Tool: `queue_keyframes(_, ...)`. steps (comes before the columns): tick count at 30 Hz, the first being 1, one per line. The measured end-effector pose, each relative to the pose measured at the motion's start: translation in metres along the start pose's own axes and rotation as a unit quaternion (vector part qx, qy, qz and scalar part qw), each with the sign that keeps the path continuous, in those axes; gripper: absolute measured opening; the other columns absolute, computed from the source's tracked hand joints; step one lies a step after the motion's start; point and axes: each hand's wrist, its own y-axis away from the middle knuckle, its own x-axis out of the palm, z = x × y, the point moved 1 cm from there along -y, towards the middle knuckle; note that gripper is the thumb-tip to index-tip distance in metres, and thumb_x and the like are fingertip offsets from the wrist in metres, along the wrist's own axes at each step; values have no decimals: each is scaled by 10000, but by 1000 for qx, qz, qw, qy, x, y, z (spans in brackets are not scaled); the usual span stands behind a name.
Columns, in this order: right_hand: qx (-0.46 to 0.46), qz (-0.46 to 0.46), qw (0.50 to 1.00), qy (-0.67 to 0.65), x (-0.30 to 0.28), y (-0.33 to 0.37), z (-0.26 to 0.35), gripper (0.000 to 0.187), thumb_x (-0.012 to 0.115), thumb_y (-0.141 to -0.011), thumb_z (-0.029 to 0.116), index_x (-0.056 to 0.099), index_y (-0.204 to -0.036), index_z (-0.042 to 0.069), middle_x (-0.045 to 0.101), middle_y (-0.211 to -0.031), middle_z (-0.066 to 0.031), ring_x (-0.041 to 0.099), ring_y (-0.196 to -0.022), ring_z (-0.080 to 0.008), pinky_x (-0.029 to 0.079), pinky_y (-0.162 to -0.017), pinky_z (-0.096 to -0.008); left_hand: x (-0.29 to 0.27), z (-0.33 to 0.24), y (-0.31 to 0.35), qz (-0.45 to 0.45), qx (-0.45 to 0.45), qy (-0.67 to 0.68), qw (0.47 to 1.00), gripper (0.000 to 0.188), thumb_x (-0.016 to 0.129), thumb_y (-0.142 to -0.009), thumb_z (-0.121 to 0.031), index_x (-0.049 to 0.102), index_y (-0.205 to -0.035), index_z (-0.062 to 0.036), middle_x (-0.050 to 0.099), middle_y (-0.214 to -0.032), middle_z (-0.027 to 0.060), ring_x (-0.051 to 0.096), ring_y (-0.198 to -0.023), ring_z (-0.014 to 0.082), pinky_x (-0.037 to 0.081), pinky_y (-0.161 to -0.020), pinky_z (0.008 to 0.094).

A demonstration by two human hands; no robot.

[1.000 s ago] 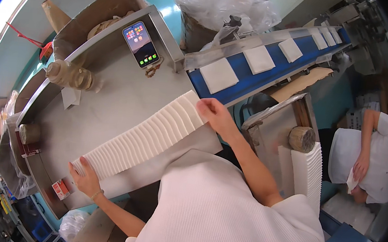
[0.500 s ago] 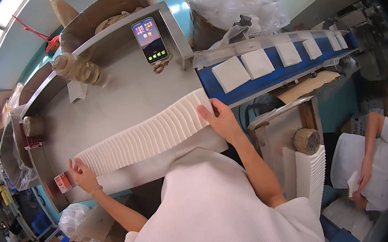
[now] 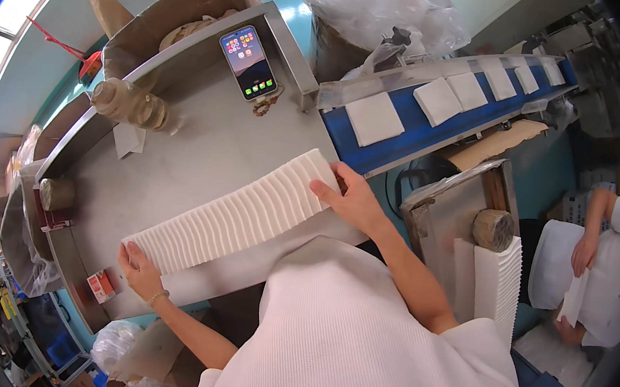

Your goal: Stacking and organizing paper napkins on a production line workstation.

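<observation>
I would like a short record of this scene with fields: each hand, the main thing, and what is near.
left hand: presses the near-left end of the row of white folded cloths
right hand: presses the far-right end of the same row
row: lies on the metal table, packed on edge
phone: on the table, screen lit
conveyor belt: blue, carries separate white cloths
another person: at right, holds white cloth

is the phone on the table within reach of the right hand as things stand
Probably yes. The right hand presses the near end of the row of white pads, and only bare steel table lies between it and the phone; letting go comes first.
</observation>
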Motion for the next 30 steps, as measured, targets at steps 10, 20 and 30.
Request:
queue_keyframes(10,123,139,957,-222,-27,1,-17,398,667,-917,295,592,-1224,53,630,-1066,7,556,-856,-66,444,-677,-205,7,-15,15,26,75,6,997,533,512,-997,-367,458,-1381,-1,501,-1388,223,466,-1312,339,376,-1075,382)
queue_keyframes(20,114,-99,940,-306,-28,-11,-41,358,633,-943,319,602,-1156,33,629,-1058,-51,581,-881,-112,485,-758,-251,11,-19,19,19,91,-37,995,545,528,-985,-388,477,-1366,-2,522,-1372,206,501,-1275,343,383,-1067,383)
queue_keyframes(30,174,101,940,-277,-18,-1,-29,365,629,-945,217,576,-1256,33,643,-1098,-23,617,-966,-127,504,-825,-270,14,-24,19,2,111,-75,991,573,554,-966,-415,489,-1352,3,547,-1334,230,518,-1250,368,401,-1043,394)
